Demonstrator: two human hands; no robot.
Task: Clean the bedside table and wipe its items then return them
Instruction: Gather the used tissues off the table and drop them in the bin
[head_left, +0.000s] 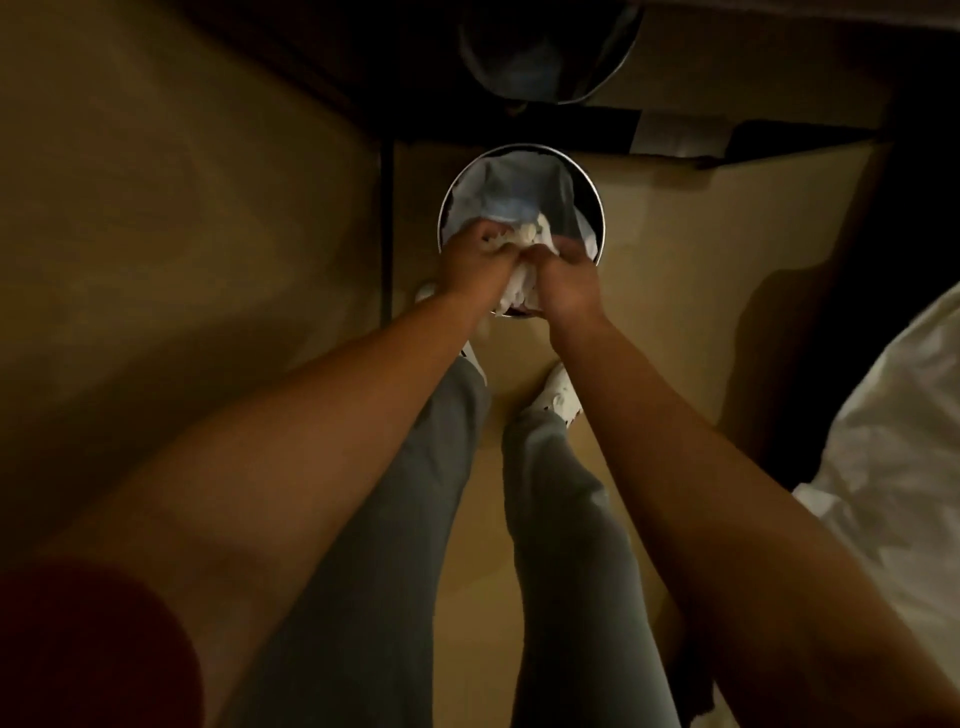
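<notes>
Standing over a round metal bin (597, 208) on the pale floor (675, 249), we have both hands down at its near rim, bunching a crumpled white cloth (519, 291) between them. Our left hand (475, 260) is curled onto the wad from one side and our right hand (569, 278) grips it from the other, fingers closed into the fabric. The bin is lined with a pale bluish bag (506, 187), and the cloth sits half over the rim, with a fold hanging down outside it. The bedside table itself we cannot make out for certain; a dark shelf edge (571, 111) crosses just beyond the bin, and white bedding (893, 415) lies off to our right. The likeliest slip, as we judge it, is at that rim: if we are wringing or shaking the cloth, dirt or drips could fall on the floor by our white shoes (561, 397) instead of into the liner. Pulling up hard might also catch the loose bag and drag it out. The bin looks light, so a downward press on its edge could tip it. In light this dim, we could easily miss any such spill.
</notes>
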